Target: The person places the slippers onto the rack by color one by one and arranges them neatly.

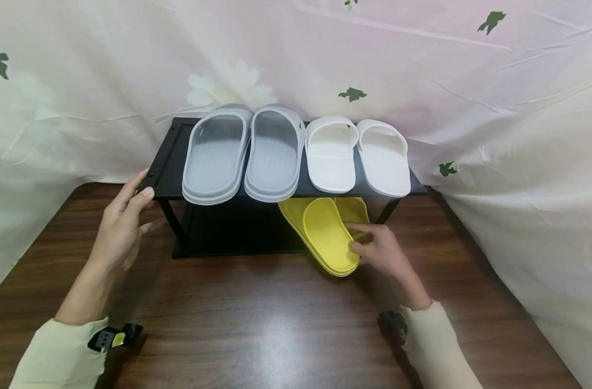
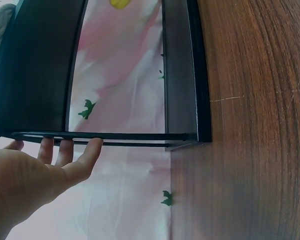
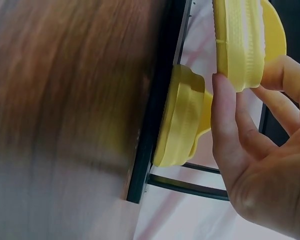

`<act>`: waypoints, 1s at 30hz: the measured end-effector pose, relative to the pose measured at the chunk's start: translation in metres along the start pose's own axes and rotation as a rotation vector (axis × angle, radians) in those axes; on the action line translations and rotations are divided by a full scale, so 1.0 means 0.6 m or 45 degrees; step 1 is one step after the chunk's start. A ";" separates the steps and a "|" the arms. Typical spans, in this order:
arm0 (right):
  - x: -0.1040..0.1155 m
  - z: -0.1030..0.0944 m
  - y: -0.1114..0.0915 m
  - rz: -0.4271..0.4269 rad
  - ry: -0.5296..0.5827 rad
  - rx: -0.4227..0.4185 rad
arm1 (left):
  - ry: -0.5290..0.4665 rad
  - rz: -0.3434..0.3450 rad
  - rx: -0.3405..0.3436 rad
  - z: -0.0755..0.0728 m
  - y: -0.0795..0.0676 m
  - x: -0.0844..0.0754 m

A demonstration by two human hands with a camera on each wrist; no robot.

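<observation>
My left hand [image 1: 122,219] rests against the left end of a black shoe rack [image 1: 166,175], thumb at its top front corner. In the left wrist view, its spread fingers [image 2: 65,152] touch the side bars. At the right, my right hand [image 1: 380,246] pinches the heel end of a yellow slipper [image 1: 327,232], which slants out from under the top shelf. In the right wrist view this yellow slipper [image 3: 235,40] is raised above the lower shelf. The other yellow slipper [image 3: 182,120] sits on that shelf near its right end; the top shelf partly hides both from above.
A pair of grey slippers [image 1: 273,154] and a pair of white slippers [image 1: 332,156] stand side by side on the top shelf. The rack stands on a brown wood-grain surface [image 1: 237,313]. Behind and beside it hangs a pale curtain [image 1: 286,59] with leaf prints.
</observation>
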State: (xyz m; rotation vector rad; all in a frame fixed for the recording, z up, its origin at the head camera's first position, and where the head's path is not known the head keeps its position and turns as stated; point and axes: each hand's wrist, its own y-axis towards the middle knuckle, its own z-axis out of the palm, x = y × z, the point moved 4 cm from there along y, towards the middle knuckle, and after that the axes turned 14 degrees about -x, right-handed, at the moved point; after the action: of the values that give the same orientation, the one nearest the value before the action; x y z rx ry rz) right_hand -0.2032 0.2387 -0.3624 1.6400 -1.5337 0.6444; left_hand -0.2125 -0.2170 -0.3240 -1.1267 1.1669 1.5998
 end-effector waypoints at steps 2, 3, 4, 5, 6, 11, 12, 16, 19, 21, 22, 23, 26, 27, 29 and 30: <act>0.001 0.002 0.002 0.008 0.001 0.000 | -0.003 -0.001 0.000 0.000 0.000 0.000; 0.001 0.003 0.003 0.012 -0.001 -0.003 | -0.002 -0.002 0.000 0.000 0.001 0.000; 0.001 0.005 0.004 0.020 0.001 -0.005 | 0.000 -0.004 0.000 0.000 0.001 0.000; 0.001 0.005 0.005 0.029 0.001 -0.006 | 0.001 -0.005 0.000 0.000 0.001 0.001; 0.001 0.007 0.007 0.040 0.006 -0.005 | 0.002 -0.007 -0.004 0.000 0.001 0.001; -0.004 0.012 0.012 0.089 0.043 -0.008 | 0.013 -0.011 -0.007 -0.002 0.000 0.002; -0.004 0.014 0.012 0.096 0.050 -0.012 | 0.015 -0.011 -0.007 -0.002 -0.001 0.002; -0.006 0.017 0.016 0.138 0.056 -0.035 | 0.025 -0.013 -0.002 -0.002 -0.001 0.002; -0.007 0.019 0.019 0.181 0.058 -0.036 | 0.030 -0.015 -0.002 -0.002 -0.002 0.002; -0.007 0.020 0.021 0.207 0.069 -0.032 | 0.022 -0.016 -0.003 -0.002 -0.002 0.002; -0.007 0.020 0.022 0.223 0.075 -0.034 | 0.021 -0.015 -0.003 -0.002 -0.002 0.002; -0.006 0.021 0.022 0.231 0.082 -0.032 | 0.020 -0.014 -0.002 -0.002 -0.002 0.001; -0.005 0.023 0.024 0.247 0.120 -0.028 | 0.017 -0.009 -0.001 -0.002 -0.002 0.000; -0.005 0.024 0.025 0.253 0.132 -0.030 | 0.022 -0.005 0.002 -0.001 -0.002 0.000; -0.005 0.027 0.026 0.263 0.161 -0.034 | 0.024 -0.005 0.005 -0.001 -0.002 0.000; -0.005 0.029 0.026 0.271 0.179 -0.034 | 0.020 -0.006 0.005 -0.001 -0.002 0.000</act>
State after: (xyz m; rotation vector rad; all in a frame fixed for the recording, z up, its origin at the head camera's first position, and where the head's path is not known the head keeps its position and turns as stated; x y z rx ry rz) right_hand -0.2213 0.2268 -0.3712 1.3918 -1.6179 0.8312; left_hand -0.2111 -0.2175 -0.3242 -1.1408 1.1762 1.5871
